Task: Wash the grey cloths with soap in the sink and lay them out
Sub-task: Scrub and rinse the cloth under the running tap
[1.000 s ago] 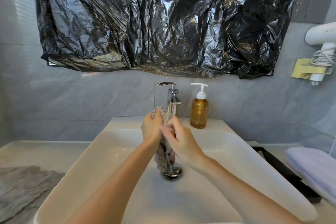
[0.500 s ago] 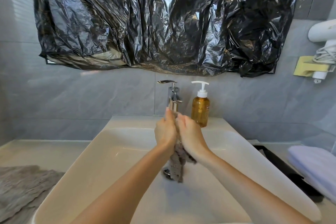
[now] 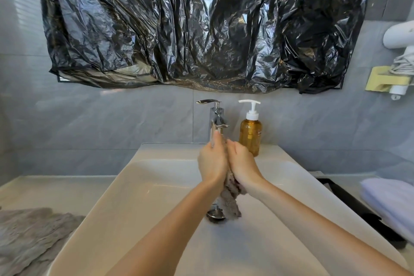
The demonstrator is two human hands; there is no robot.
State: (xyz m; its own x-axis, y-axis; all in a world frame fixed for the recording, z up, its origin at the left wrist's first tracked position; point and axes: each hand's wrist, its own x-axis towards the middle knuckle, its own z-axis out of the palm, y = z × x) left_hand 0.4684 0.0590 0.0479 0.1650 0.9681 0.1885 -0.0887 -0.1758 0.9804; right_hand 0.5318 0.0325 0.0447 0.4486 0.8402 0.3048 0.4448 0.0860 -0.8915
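A wet grey cloth (image 3: 230, 200) is pressed between my left hand (image 3: 211, 162) and my right hand (image 3: 242, 163), palms together, over the white sink (image 3: 139, 190). Most of the cloth is hidden between the palms; its lower end hangs down to just above the drain plug (image 3: 215, 214). Both hands sit right under the chrome tap (image 3: 216, 119). An amber soap bottle (image 3: 250, 133) with a white pump stands just right of the tap. Another grey cloth (image 3: 26, 237) lies spread on the counter at the lower left.
A black plastic sheet (image 3: 201, 27) covers the wall above the tap. A folded pale lilac towel (image 3: 389, 201) lies on the right counter beside a black tray (image 3: 354, 204). A white hair dryer (image 3: 398, 36) hangs at the upper right wall.
My hands have shifted right and come palm to palm, rubbing the cloth between them; the cloth top that stuck out above my left hand is now hidden, and its tail hangs lower.
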